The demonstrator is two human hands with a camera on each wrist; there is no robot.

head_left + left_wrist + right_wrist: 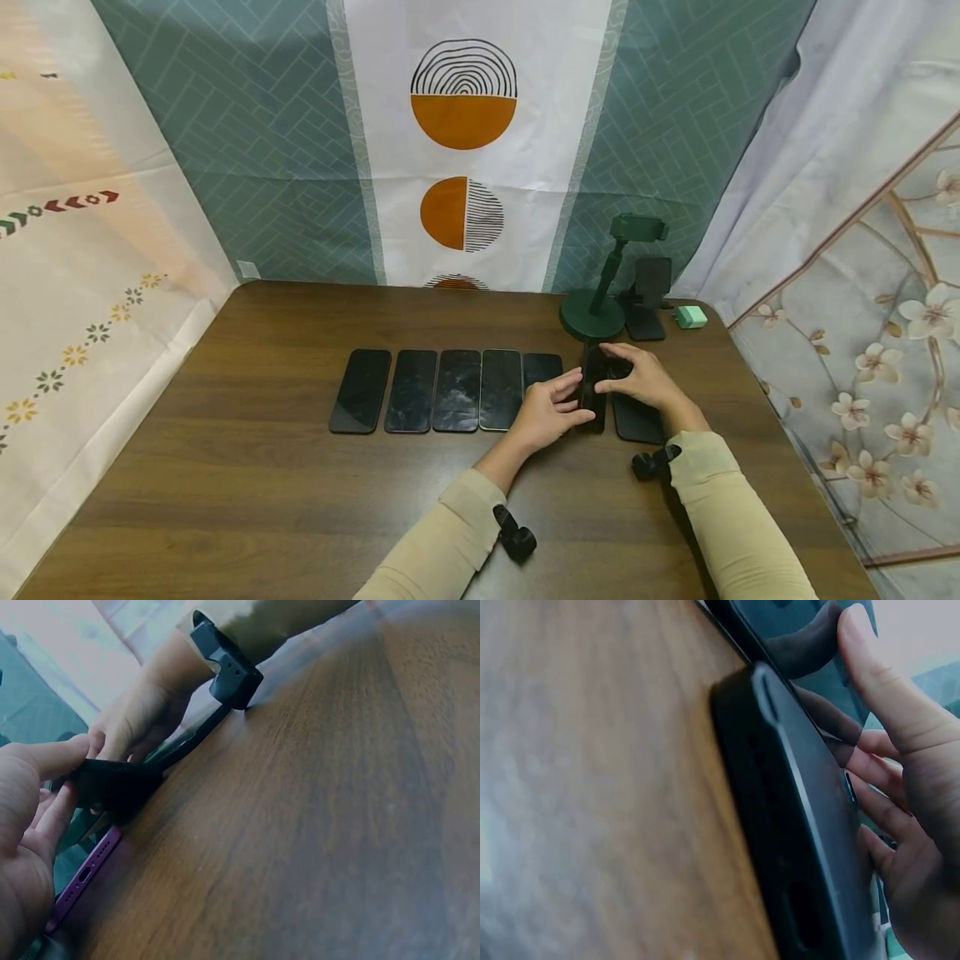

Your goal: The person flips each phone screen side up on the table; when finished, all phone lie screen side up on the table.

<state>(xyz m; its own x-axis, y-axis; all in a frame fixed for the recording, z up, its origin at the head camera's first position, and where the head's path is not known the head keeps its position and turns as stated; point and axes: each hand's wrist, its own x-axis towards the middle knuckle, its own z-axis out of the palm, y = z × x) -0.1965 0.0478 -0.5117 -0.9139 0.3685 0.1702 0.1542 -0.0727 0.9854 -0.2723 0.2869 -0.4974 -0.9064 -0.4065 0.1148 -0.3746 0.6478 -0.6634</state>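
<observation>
Both hands are on one black smartphone (595, 400), tipped up on its long side towards the right of the row. My left hand (546, 414) pinches it from the left; in the left wrist view the thumb lies over its edge and the fingers under it. From the right, my right hand (643, 379) grips the same phone, its thumb (859, 630) against the glossy face in the right wrist view. Another black phone (637, 419) lies flat below the right hand. Left of the held one, a dark phone (542, 365) is partly covered by the left hand.
Several phones (457, 392) lie side by side to the left. A purple phone edge (84, 876) shows near the left hand. Behind the hands stand a green round-based stand (592, 315), a black phone stand (647, 300) and a pale green charger (690, 317). The wooden table (262, 467) meets a curtained wall.
</observation>
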